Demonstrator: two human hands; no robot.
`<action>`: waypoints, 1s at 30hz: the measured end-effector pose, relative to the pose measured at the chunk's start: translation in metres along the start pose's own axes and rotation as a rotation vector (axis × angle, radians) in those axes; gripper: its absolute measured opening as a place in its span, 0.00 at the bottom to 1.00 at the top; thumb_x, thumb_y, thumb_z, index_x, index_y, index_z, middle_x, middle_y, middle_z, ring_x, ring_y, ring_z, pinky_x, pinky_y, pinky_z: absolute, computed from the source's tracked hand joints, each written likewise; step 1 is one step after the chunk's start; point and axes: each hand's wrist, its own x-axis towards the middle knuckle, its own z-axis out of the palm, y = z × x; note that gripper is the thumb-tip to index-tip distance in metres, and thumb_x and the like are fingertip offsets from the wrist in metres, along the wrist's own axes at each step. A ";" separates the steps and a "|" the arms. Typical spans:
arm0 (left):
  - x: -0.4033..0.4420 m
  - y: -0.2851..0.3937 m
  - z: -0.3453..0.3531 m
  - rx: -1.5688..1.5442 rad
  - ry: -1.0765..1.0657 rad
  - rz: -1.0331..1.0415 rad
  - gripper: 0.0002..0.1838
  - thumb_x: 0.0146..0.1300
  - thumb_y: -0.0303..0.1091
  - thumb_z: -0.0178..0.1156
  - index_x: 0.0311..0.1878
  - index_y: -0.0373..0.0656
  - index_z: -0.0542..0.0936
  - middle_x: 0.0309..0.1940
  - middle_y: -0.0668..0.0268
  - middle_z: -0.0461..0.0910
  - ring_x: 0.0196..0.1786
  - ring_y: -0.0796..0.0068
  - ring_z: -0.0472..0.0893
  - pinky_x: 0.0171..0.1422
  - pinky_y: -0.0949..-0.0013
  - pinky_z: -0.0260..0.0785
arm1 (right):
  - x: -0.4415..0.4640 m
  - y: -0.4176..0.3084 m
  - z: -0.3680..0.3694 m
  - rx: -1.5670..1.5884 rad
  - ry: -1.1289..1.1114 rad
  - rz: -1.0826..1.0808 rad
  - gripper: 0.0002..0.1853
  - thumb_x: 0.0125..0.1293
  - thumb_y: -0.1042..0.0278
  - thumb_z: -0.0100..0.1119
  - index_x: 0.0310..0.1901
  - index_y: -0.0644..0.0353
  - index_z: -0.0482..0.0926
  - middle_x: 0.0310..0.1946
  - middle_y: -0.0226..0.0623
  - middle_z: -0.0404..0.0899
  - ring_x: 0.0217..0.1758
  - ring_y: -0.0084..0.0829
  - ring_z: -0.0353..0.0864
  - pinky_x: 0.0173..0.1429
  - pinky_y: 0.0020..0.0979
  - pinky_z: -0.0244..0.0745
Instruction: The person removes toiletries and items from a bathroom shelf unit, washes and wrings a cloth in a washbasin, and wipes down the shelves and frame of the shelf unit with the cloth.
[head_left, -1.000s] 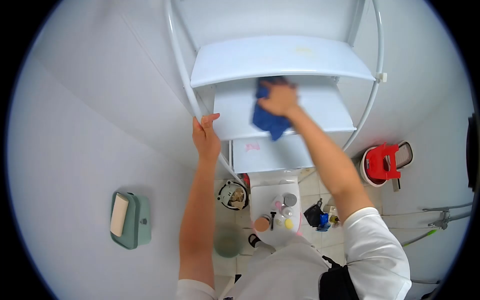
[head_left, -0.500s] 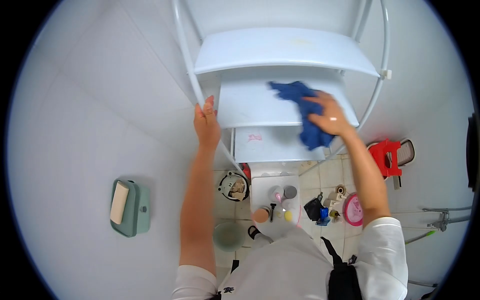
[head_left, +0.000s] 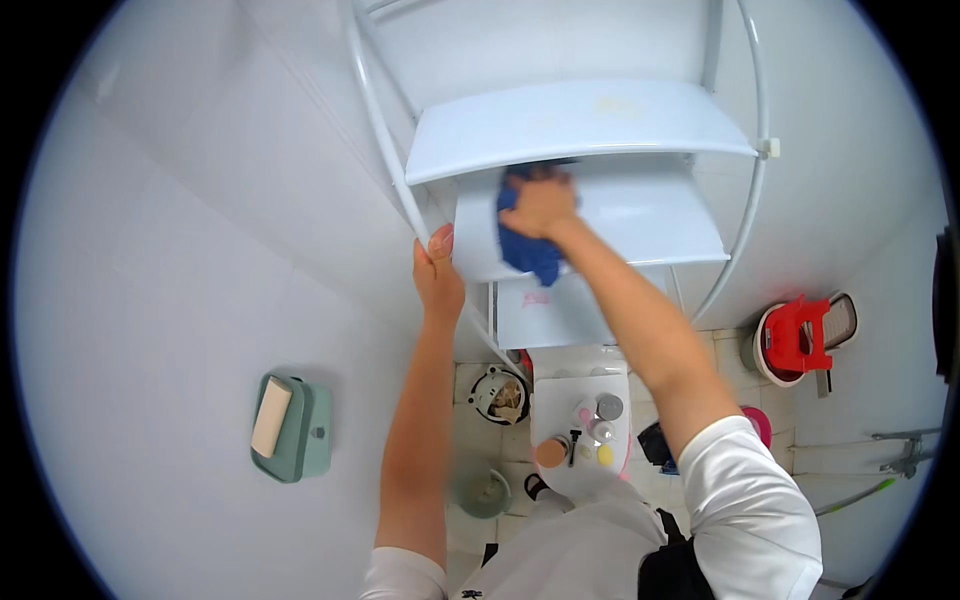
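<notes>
My right hand (head_left: pixel 541 207) presses a blue cloth (head_left: pixel 527 252) onto the left part of the middle shelf (head_left: pixel 645 215), with its fingers over the fabric. The cloth's far end lies beneath the edge of the upper shelf (head_left: pixel 580 125). My left hand (head_left: pixel 438 275) is closed around the left upright of the white rack (head_left: pixel 402 190), beside the middle shelf's left corner. Below, a lower shelf (head_left: pixel 570 315) carries a small pink mark.
Under the rack stands a white toilet (head_left: pixel 560 390) with jars and a razor on its lid. A bin (head_left: pixel 498 394) and a pail (head_left: pixel 483 492) are left of it. A red stool (head_left: pixel 798 335) stands right; a green tissue box (head_left: pixel 292 430) hangs on the left wall.
My right hand has swept the blue cloth leftward across the middle shelf. My left hand still holds the upright, and the whole view has shifted slightly.
</notes>
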 end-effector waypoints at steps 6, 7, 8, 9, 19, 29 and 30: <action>-0.004 0.006 0.000 0.106 -0.043 -0.069 0.24 0.79 0.47 0.41 0.63 0.35 0.68 0.60 0.57 0.76 0.63 0.61 0.77 0.62 0.65 0.70 | -0.009 -0.050 -0.002 0.214 -0.113 -0.283 0.32 0.56 0.40 0.59 0.63 0.35 0.78 0.72 0.45 0.65 0.76 0.52 0.59 0.77 0.56 0.49; -0.007 0.015 0.003 -0.003 -0.008 -0.113 0.24 0.79 0.46 0.42 0.64 0.35 0.69 0.59 0.56 0.76 0.63 0.60 0.77 0.65 0.64 0.69 | -0.010 -0.035 -0.001 0.203 -0.099 -0.273 0.31 0.55 0.41 0.60 0.62 0.36 0.79 0.70 0.44 0.67 0.75 0.52 0.61 0.77 0.54 0.51; -0.008 0.018 0.003 -0.020 -0.012 -0.114 0.24 0.79 0.47 0.42 0.63 0.35 0.68 0.59 0.56 0.76 0.63 0.60 0.77 0.64 0.64 0.69 | -0.011 -0.019 0.002 0.190 -0.093 -0.269 0.30 0.55 0.41 0.60 0.62 0.36 0.80 0.69 0.44 0.68 0.73 0.52 0.63 0.77 0.53 0.52; -0.009 0.019 0.005 -0.035 -0.010 -0.119 0.24 0.79 0.47 0.42 0.63 0.35 0.68 0.59 0.56 0.76 0.64 0.60 0.77 0.62 0.64 0.70 | -0.014 0.012 0.008 0.205 -0.033 -0.205 0.29 0.53 0.44 0.61 0.59 0.39 0.82 0.64 0.43 0.74 0.68 0.49 0.69 0.75 0.50 0.58; -0.001 -0.002 0.004 -0.026 -0.020 -0.012 0.22 0.80 0.43 0.40 0.53 0.30 0.71 0.53 0.48 0.80 0.58 0.60 0.80 0.68 0.60 0.69 | -0.120 0.176 -0.051 -0.002 0.203 0.166 0.29 0.52 0.48 0.59 0.57 0.49 0.83 0.59 0.51 0.77 0.63 0.54 0.74 0.65 0.51 0.69; -0.002 0.008 0.010 0.054 -0.018 0.027 0.20 0.81 0.45 0.38 0.51 0.33 0.67 0.51 0.47 0.81 0.54 0.61 0.81 0.64 0.62 0.72 | -0.123 -0.040 -0.008 0.242 0.321 -0.329 0.30 0.42 0.51 0.74 0.50 0.51 0.82 0.48 0.45 0.78 0.56 0.50 0.75 0.58 0.48 0.71; -0.001 0.008 0.007 0.103 -0.039 0.045 0.20 0.81 0.45 0.38 0.49 0.33 0.67 0.51 0.47 0.81 0.53 0.63 0.82 0.60 0.65 0.74 | -0.126 -0.032 -0.009 0.265 0.315 -0.329 0.30 0.41 0.53 0.75 0.50 0.49 0.82 0.48 0.43 0.78 0.56 0.49 0.75 0.58 0.47 0.71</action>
